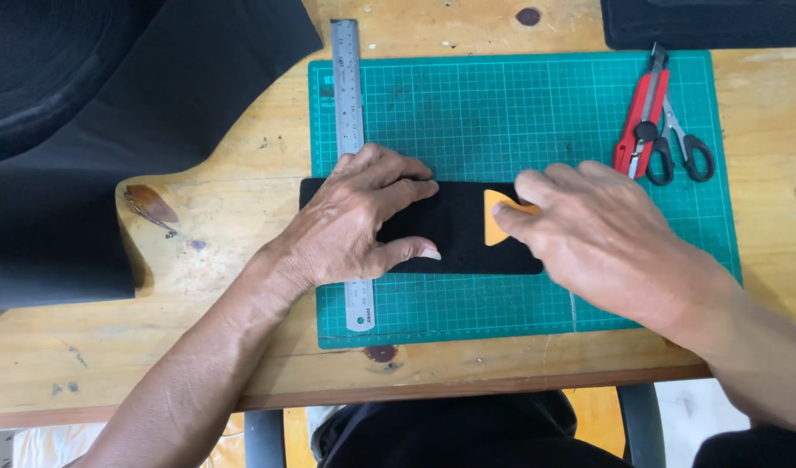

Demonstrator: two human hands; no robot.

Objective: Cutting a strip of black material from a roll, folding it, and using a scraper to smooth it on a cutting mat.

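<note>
Wooden table [242,364], knotted and scuffed, lay under even light. Pale floor [692,407] showed below its near edge, beside dark chair legs [640,425].

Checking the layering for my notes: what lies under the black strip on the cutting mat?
Under the black strip lie the green cutting mat and, crossing beneath its left part, the steel ruler. The left hand hides that crossing, so contact there cannot be seen.

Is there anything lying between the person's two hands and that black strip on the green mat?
Nothing visible does. The left hand presses flat on the black strip, and the right hand holds an orange scraper directly against it. The steel ruler runs beneath the strip, and the red cutter and scissors lie off to the side.
</note>
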